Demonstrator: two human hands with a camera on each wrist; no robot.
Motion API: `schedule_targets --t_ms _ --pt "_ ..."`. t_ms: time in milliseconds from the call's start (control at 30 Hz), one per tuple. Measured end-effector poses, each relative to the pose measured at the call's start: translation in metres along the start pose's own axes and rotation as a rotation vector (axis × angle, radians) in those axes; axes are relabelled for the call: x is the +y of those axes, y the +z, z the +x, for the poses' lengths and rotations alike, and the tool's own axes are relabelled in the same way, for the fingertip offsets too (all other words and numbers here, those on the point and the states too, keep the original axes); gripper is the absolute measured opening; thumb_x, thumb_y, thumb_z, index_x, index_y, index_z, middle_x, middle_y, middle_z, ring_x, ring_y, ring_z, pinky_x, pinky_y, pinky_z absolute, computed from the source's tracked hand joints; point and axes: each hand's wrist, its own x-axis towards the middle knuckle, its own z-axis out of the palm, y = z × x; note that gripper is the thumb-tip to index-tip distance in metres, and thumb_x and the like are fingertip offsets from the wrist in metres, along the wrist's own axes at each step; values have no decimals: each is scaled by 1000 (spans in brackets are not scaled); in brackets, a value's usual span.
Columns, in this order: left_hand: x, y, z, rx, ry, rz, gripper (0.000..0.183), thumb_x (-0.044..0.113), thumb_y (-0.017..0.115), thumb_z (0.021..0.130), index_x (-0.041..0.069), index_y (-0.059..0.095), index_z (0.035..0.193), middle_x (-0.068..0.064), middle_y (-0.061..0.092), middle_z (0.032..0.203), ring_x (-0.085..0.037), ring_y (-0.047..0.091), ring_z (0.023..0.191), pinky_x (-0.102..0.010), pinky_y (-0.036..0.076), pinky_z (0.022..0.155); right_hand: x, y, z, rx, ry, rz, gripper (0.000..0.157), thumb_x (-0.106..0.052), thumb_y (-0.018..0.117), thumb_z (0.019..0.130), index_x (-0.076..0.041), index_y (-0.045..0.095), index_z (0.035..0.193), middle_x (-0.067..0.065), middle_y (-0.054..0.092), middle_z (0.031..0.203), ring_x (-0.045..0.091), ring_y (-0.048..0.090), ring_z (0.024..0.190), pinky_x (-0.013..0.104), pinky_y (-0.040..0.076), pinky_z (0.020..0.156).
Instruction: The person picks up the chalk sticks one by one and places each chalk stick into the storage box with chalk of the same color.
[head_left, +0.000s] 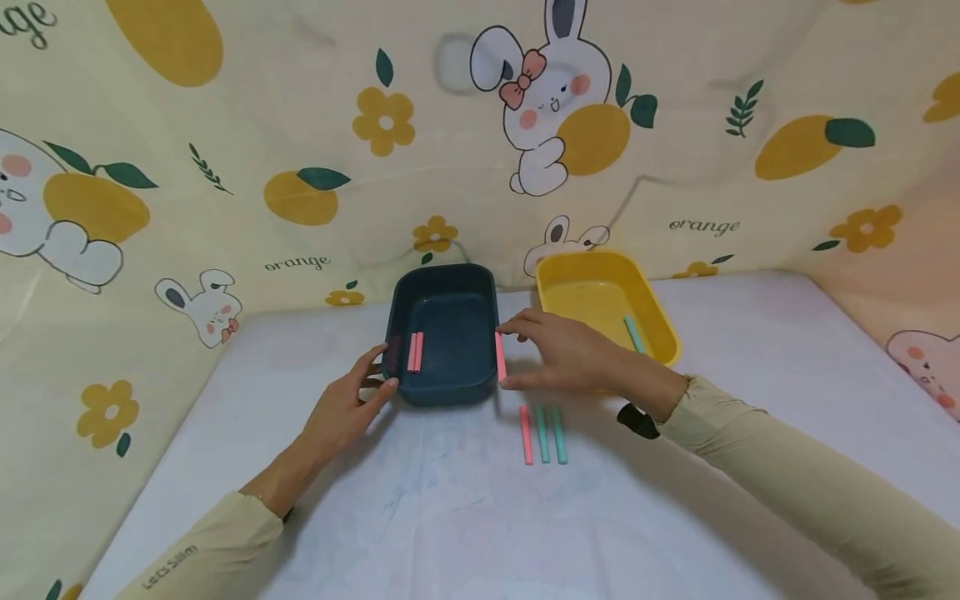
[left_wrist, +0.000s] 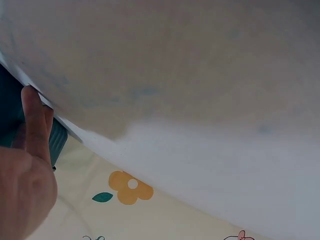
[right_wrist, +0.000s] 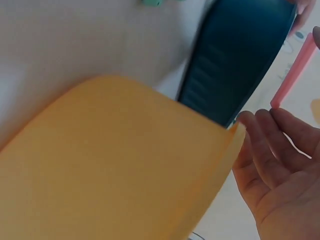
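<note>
My right hand (head_left: 566, 354) holds a slim pink stick (head_left: 501, 357) by its two ends, between thumb and fingertips, at the right wall of a dark blue bin (head_left: 442, 393). In the right wrist view the same pink stick (right_wrist: 294, 70) slants above the fingers. Two more pink sticks (head_left: 416, 352) lie side by side inside the bin. With fingers spread, my left hand (head_left: 348, 404) touches the bin's left side; the left wrist view shows a straight finger (left_wrist: 36, 125) against it. Partly behind my right forearm stands a yellow bin (head_left: 585, 279) with a teal stick (head_left: 633, 333) in it.
In front of the bins, a pink stick (head_left: 527, 435) and two teal sticks (head_left: 551, 435) lie in a row on the white table (head_left: 450, 525). Behind the table hangs a cream cloth (head_left: 450, 192) printed with rabbits and oranges.
</note>
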Motion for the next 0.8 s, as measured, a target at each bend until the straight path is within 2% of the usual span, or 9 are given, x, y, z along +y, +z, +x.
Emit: schedule_targets --t_ms 200,433,533,800 --pt "-1 -2 0 -1 -5 -6 63 41 54 102 25 27 156 -18 55 144 -34 61 124 -51 53 98 5 -5 13 -25 32 11 78 -60 73 81 -22 51 145 1 54 141 22 58 122 40 53 98" --pt "-4 -2 0 -38 -33 -62 58 43 47 104 30 25 157 -18 52 147 -32 65 116 -40 60 87 9 -6 22 -47 46 21 79 -64 70 81 -22 50 145 2 52 142 21 58 122 41 53 98" --pt "-4 -2 1 -41 -34 -71 58 43 47 104 31 25 157 -18 52 147 -32 66 115 -37 60 84 8 -4 24 -49 42 28 78 -62 71 81 -21 51 144 2 52 142 22 57 123 41 52 100" --pt "-3 -3 1 -36 -23 -61 60 43 49 103 29 26 156 -18 52 147 -34 63 121 -39 60 84 7 2 33 -40 31 23 78 -62 72 81 -19 51 144 4 52 145 23 53 127 44 48 107"
